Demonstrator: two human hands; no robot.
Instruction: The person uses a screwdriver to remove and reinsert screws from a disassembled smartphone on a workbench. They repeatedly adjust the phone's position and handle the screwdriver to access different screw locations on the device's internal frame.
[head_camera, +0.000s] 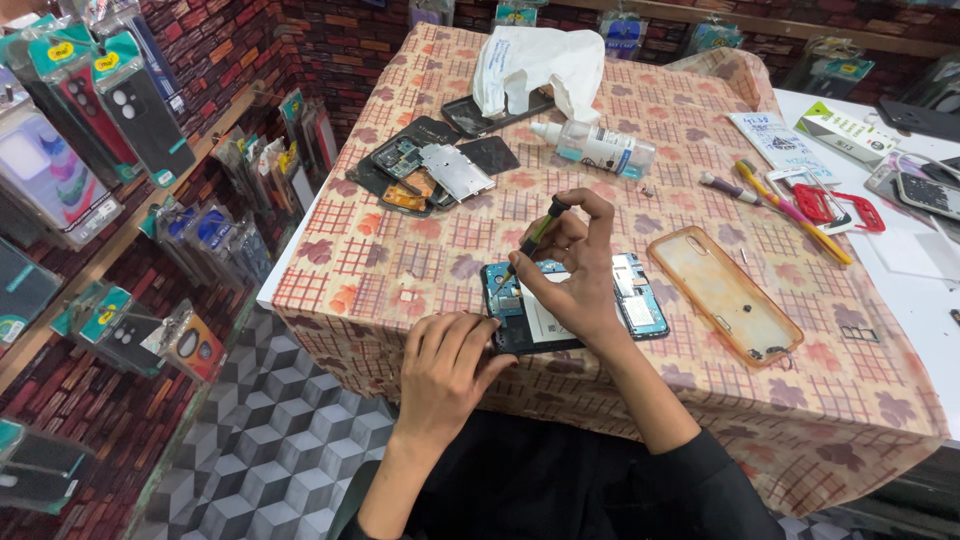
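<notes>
Packaged phone cases (95, 110) hang along the brick wall at left, in clear sleeves with teal and yellow header cards. More packs (625, 30) hang behind the table's far edge. A clear bottle (600, 150) with a white-and-blue label lies on the cloth. A white-and-green box (848, 132) and a printed white card (778, 140) lie at right.

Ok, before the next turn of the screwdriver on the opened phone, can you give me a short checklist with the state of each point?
1. Right hand grips the screwdriver: ok.
2. Left hand steadies the opened phone at its near edge: ok.
3. Tip seated in a screw: cannot tell, too small.
4. Phone lies flat on the tablecloth: ok.
5. Removed screws kept safe: cannot tell.
</notes>
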